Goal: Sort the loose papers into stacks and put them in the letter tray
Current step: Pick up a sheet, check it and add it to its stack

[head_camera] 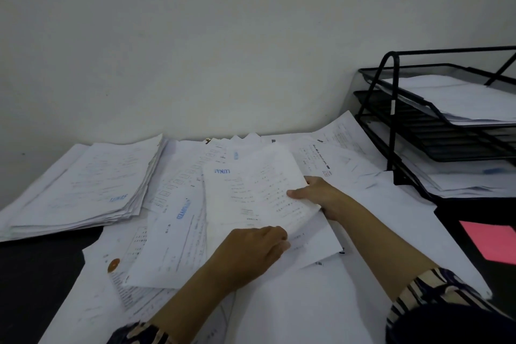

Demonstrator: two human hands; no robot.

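Holding a printed sheet (pixel 268 190) lifted over the scattered loose papers (pixel 178 232), you have both hands at work just left of the black wire letter tray (pixel 418 126). Your right hand (pixel 321 195) grasps the sheet's right edge, thumb lying across its printed face and fingers tucked beneath. Your left hand (pixel 251 248) sits at the sheet's near edge with its fingers curled; whether they pinch that sheet or a page under it cannot be told from here.

Measured from the letter tray, the loose papers spread leftward across the dark desk (pixel 36 274), some bearing blue stamps. Farthest from the tray, at the left end against the wall (pixel 195 36), lies a thick gathered stack (pixel 92 184) with a blue stamp on its top page. The tray's top tier already holds a white pile of papers (pixel 458 100), the middle tier shows bare mesh, and more sheets lie at its base. Nearer you than the tray, a pink sheet (pixel 494 243) lies flat on the desk. Patterned sleeves (pixel 430 290) cover both forearms.
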